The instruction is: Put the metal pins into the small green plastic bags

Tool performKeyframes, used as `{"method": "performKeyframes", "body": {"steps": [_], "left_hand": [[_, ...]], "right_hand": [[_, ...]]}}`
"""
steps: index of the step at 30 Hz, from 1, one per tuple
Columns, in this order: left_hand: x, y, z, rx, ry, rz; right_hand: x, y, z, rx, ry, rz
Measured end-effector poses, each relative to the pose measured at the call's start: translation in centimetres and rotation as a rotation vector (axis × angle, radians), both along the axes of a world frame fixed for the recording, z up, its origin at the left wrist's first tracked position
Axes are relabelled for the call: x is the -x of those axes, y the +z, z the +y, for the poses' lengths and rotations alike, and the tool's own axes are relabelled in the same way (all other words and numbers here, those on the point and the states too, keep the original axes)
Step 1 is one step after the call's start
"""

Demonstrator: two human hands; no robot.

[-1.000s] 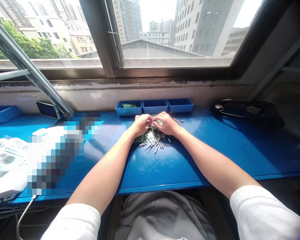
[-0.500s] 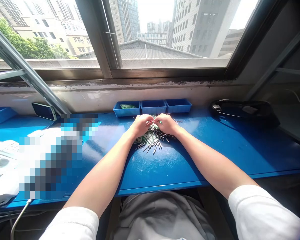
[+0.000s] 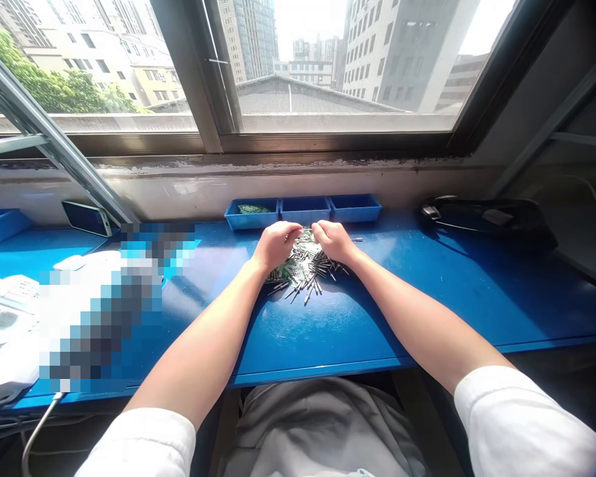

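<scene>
A pile of thin metal pins (image 3: 308, 277) mixed with small green pieces (image 3: 294, 270) lies on the blue table. Over the left side of the pile is my left hand (image 3: 277, 246), its fingers closed in a pinch on something too small to make out. My right hand (image 3: 336, 241) is over the right side, fingertips pinched and turned toward the left hand; what they hold is also too small to name. A narrow gap separates the two hands. Just behind them stands a row of blue bins (image 3: 305, 211), the left one with a green item (image 3: 253, 209) inside.
The blue table (image 3: 318, 344) runs beneath a window. A phone-like device (image 3: 87, 218) leans at the back left, near a metal strut (image 3: 74, 156). White packages (image 3: 10, 318) and a blurred-out area are at left. A black object (image 3: 481, 218) lies at the back right.
My hands have moved slightly apart from each other, where before their fingertips met. More of the pile shows between them.
</scene>
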State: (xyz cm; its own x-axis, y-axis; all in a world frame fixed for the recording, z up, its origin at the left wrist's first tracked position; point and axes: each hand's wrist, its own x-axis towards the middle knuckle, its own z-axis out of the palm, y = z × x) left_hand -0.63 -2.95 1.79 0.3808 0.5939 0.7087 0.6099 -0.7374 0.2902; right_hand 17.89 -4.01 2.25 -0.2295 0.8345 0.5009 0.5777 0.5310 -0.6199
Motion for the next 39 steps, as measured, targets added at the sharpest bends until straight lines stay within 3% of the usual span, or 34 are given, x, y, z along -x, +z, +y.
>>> {"method": "performKeyframes", "body": {"steps": [10, 14, 16, 19, 23, 27, 31, 39], "left_hand": [[0.1, 0.5, -0.2, 0.151, 0.123, 0.135], [0.0, 0.7, -0.3, 0.175, 0.111, 0.129], [0.0, 0.6, -0.2, 0.171, 0.129, 0.099], [0.2, 0.5, 0.0, 0.176, 0.207, 0.038], [0.7, 0.2, 0.6, 0.207, 0.301, 0.043], [1.1, 0.0, 0.8, 0.230, 0.341, 0.085], [1.1, -0.1, 0.7, 0.225, 0.322, 0.128], [1.0, -0.3, 0.9, 0.231, 0.309, 0.144]], "right_hand": [[0.0, 0.0, 0.0, 0.125, 0.201, 0.313], [-0.2, 0.2, 0.0, 0.155, 0.189, 0.350], [-0.4, 0.3, 0.2, 0.139, 0.141, 0.357], [-1.0, 0.2, 0.9, 0.072, -0.037, 0.297], [-2.6, -0.4, 2.2, -0.050, -0.310, 0.039], [-4.3, -1.2, 3.4, 0.000, -0.467, -0.123], [-5.2, -1.8, 4.1, 0.070, -0.535, -0.181], [-5.3, -2.4, 4.7, 0.090, -0.518, -0.231]]}}
